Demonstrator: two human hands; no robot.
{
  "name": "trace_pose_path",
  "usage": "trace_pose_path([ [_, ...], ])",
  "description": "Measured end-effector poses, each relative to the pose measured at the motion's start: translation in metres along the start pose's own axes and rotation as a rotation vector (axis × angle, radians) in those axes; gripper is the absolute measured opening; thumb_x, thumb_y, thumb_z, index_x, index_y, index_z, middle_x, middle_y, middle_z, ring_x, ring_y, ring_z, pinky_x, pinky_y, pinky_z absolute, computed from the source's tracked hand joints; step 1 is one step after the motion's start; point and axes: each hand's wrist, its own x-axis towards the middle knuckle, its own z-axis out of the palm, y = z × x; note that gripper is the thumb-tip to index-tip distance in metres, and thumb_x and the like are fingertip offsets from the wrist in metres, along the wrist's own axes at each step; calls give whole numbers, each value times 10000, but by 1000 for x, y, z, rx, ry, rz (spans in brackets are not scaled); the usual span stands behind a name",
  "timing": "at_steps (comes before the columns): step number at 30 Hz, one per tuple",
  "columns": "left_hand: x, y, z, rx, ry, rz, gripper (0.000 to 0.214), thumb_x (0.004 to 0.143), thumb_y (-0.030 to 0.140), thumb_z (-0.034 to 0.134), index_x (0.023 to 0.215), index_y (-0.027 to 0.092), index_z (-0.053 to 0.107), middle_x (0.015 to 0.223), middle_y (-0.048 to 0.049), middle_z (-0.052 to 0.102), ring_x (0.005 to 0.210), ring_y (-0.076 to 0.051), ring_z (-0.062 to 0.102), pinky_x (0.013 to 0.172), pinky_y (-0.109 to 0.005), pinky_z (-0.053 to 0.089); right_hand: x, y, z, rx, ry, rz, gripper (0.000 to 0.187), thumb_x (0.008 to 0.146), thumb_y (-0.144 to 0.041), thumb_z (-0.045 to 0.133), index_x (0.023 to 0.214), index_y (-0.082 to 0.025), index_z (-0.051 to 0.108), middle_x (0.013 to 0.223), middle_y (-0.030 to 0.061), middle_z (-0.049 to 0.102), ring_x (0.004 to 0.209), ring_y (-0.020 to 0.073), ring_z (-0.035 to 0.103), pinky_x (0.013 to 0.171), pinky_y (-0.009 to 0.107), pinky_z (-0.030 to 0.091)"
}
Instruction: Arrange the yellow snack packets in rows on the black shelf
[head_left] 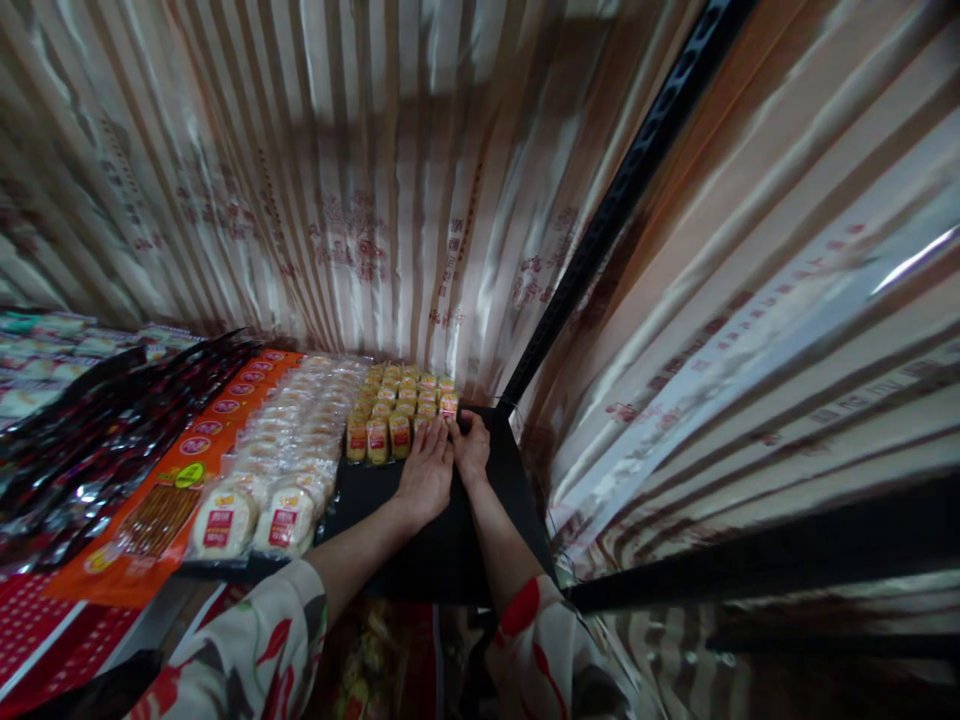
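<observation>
The small yellow packs stand in rows on the black shelf, right of the bagged round crackers. The left hand is at the front packs, fingers extended; the right hand curls beside it. Whether either grips a pack, I cannot tell.

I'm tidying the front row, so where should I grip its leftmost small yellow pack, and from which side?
Probably by the upper sides, coming from the near side and slightly above: the small yellow pack stands upright, taller than wide, with bare black shelf in front. The neighbouring pack stands close on its right, so finger room there looks tight.
</observation>
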Motion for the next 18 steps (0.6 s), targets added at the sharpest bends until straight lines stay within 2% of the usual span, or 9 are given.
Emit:
trace_pose_path([
  [8, -25, 11, -15, -92, 54, 16, 487, 737, 178, 453, 1187, -1, 507, 1352, -212, 409, 1346, -303, 180, 1101, -471, 146, -30, -10, -21, 75, 37, -21, 374, 775, -388, 459, 1008, -126, 587, 1010, 123, 629, 935, 222, 556, 862, 359, 406],
  [12, -49, 17, -22, -173, 87, 20, 468, 742, 133, 439, 1188, 9, 507, 1331, -203, 438, 1339, -297, 207, 1076, -459, 244, -54, -22, -36, 142, 17, 19, 356, 768, -367, 436, 987, -127, 583, 994, 126, 623, 904, 215, 567, 844, 356, 428],
  [18, -97, 21, -39, -278, 177, 87, 389, 773, 96, 382, 1123, 71, 549, 1197, -175, 555, 1208, -251, 426, 962, -425, 431, -106, -48, -57, 340, -71, 73, 334, 761, -387, 459, 972, -150, 561, 990, 114, 625, 848, 187, 601, 760, 312, 481],
])
